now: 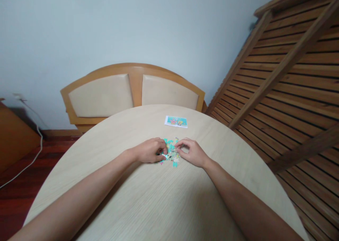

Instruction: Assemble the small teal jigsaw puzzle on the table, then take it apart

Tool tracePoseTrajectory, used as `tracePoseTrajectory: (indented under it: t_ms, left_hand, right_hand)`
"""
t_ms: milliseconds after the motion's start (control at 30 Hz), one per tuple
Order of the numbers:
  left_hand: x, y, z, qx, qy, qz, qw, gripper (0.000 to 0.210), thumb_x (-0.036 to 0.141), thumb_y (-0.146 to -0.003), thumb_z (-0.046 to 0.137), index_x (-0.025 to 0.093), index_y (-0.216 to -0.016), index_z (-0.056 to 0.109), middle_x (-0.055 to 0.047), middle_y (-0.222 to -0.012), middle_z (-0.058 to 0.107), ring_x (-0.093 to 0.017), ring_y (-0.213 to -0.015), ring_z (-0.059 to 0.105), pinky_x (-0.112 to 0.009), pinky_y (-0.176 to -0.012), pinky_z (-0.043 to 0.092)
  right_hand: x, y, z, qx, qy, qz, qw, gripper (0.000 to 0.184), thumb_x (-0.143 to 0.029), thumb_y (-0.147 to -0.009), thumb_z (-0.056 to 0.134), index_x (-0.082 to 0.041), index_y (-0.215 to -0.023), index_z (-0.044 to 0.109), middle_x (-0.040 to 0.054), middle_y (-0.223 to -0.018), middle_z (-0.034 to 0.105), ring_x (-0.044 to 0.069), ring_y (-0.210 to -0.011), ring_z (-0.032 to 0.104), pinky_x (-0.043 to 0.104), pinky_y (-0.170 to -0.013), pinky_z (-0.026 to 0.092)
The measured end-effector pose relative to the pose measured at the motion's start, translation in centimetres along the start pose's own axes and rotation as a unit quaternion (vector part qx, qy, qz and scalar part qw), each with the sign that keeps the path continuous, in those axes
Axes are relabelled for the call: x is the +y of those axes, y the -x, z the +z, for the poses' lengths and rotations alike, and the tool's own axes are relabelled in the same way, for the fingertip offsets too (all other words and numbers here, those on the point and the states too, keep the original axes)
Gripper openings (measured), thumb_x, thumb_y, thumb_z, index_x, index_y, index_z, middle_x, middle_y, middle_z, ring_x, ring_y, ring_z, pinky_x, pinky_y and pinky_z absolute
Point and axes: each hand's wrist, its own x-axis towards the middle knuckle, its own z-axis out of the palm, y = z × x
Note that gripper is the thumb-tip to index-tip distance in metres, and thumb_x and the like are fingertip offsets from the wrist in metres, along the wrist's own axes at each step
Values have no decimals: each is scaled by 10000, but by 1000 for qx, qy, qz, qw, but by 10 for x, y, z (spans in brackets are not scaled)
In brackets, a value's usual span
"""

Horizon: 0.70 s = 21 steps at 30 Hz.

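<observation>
Pale blue wall (159,29) fills the back of what my head camera sees. Against it stands a curved wooden board (137,82) with two soft cream pads. Big brown wooden slats (299,71) lean up on the right side. On the left, a white cord (40,145) hangs down to the dark red floor (16,205), next to some orange-brown furniture (16,138).

A round table (113,142) with a light wood top is in front of me. Near its far edge, a bit right of the middle, lies a small card (177,122). It has a blue-green picture with a pink shape and a yellow shape on it.

Between that card and me is a little heap of puzzle pieces (172,147). It sits well in from the left and right edges of the table. Lots of the pieces are blue-green, and some are pale or yellow.

My left hand (152,150) is at the left side of the heap, with its fingers curled and a small gap to the thumb. My right hand (192,152) is at the right side, with its thumb and first finger bent close together. I can't tell if either hand has a piece in it.
</observation>
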Motion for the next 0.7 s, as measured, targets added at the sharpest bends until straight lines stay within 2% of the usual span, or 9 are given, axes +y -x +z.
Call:
tracePoseTrajectory:
  t_ms: [133, 400, 533, 700]
  left_hand:
    - [2, 0, -1, 3, 9, 9, 1000, 96, 225, -860, 688, 169, -936, 704, -55, -910, 687, -190, -874, 617, -299, -867, 442]
    - [-2, 1, -1, -4, 11, 18, 1000, 119, 259, -890, 675, 181, -969, 716, -59, -944, 691, -197, -918, 625, -308, -896, 447]
    - [-1, 1, -1, -5, 12, 3, 1000, 90, 232, -870, 688, 169, -931, 704, -51, -890, 674, -186, -864, 611, -294, -854, 447]
    - [1, 0, -2, -3, 26, -17, 1000, 82, 216, -848, 706, 164, -912, 696, -40, -877, 665, -175, -834, 600, -277, -823, 443]
  right_hand:
    - [3, -1, 0, 13, -5, 12, 1000, 72, -179, -822, 665, -200, -838, 732, 42, -825, 727, 182, -792, 682, 303, -765, 529]
    - [11, -3, 1, 52, 17, 29, 998, 95, -173, -850, 645, -204, -872, 732, 43, -864, 742, 185, -820, 680, 304, -749, 521]
    - [11, -5, 0, 52, 63, 1, 997, 103, -159, -865, 650, -222, -855, 731, 37, -846, 737, 196, -831, 659, 325, -755, 505]
    - [9, -5, -2, 42, 89, -39, 994, 172, -74, -820, 664, -234, -824, 727, 25, -831, 732, 194, -825, 655, 327, -775, 494]
